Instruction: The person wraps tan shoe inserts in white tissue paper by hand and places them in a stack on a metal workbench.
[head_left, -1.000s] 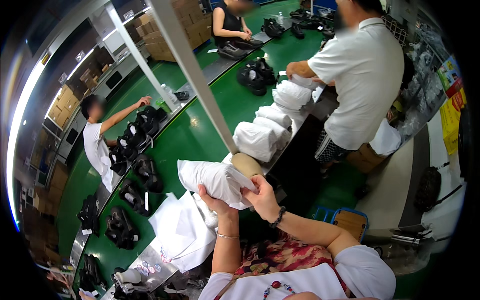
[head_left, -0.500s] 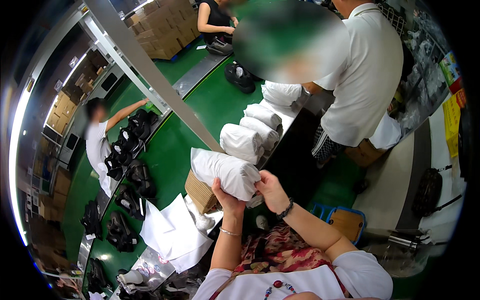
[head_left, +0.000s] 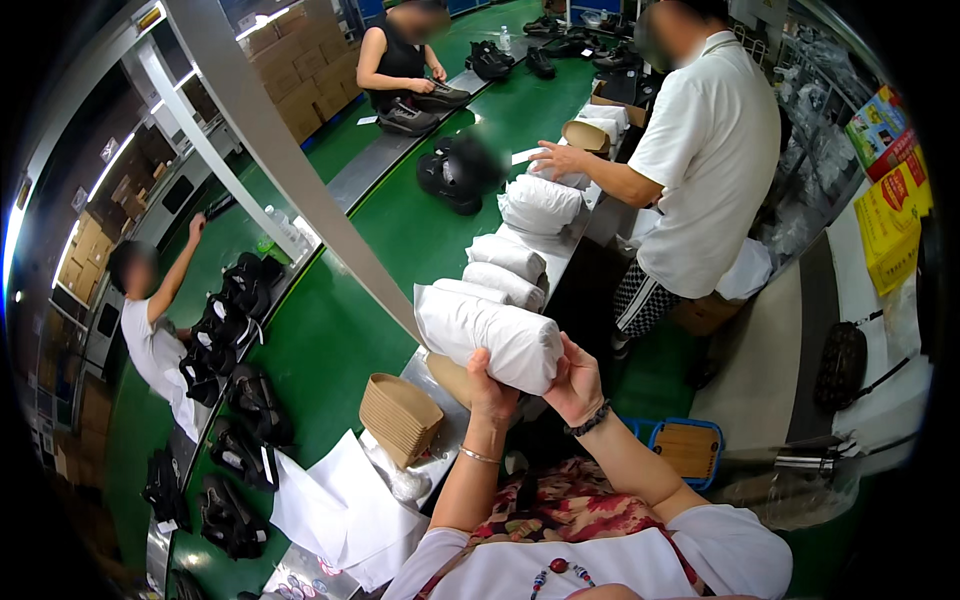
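Note:
Between my two hands I hold a bundle wrapped in white paper [head_left: 487, 337], tilted a little above the bench. My left hand [head_left: 490, 383] grips its near side from below, thumb up against the paper. My right hand [head_left: 577, 380] is closed around its right end. Just beyond lie several similar white wrapped bundles [head_left: 508, 260] in a row. A stack of nested brown cardboard inserts [head_left: 401, 412] stands to the left of my left forearm. Nearer to me are white paper sheets [head_left: 345, 508] and some crumpled clear plastic [head_left: 403, 483]. What is inside the bundle is hidden.
Black shoes [head_left: 257, 402] line the green belt [head_left: 335, 330] on the left. A grey post [head_left: 290, 170] slants across it. A person in a white shirt [head_left: 715, 150] reaches toward bundles at the right; two others work across the belt. A blue-rimmed stool [head_left: 687, 452] stands right.
The wrapped bundle has moved up and to the right in view. My right hand has shifted from pinching the paper's end to clasping it. The view has turned, and the white-shirted person's arm now reaches left.

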